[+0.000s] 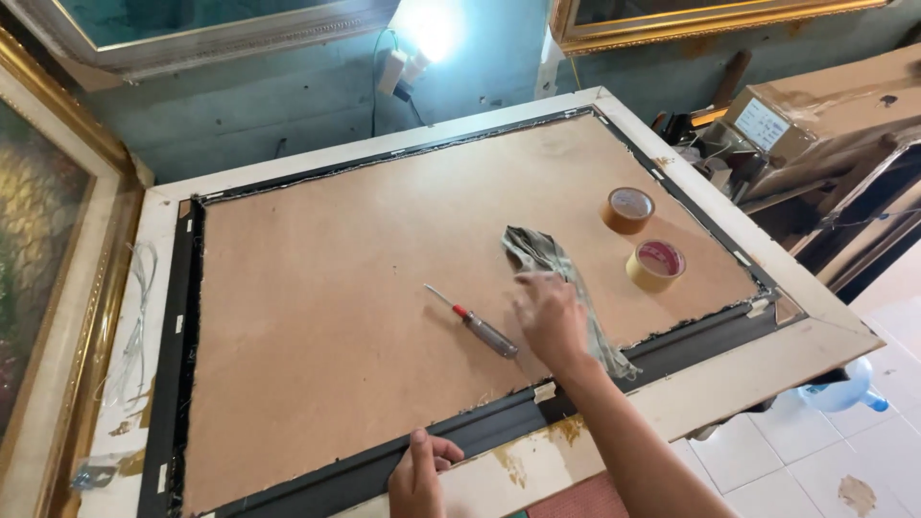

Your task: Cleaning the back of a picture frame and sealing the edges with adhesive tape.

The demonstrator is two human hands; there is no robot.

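Wiping with your right hand (549, 317), fingers closed on the rag (556, 278), press flat; left hand (419, 472), fingers curled, steadies the frame (748, 369).

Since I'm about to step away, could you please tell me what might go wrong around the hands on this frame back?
1. The right hand on the crumpled cloth is close to the screwdriver; a sweep might knock it rolling across the backing board.
2. The two tape rolls lie loose and could be pushed off.
3. The left hand rests at the frame edge, whose surface looks chipped.
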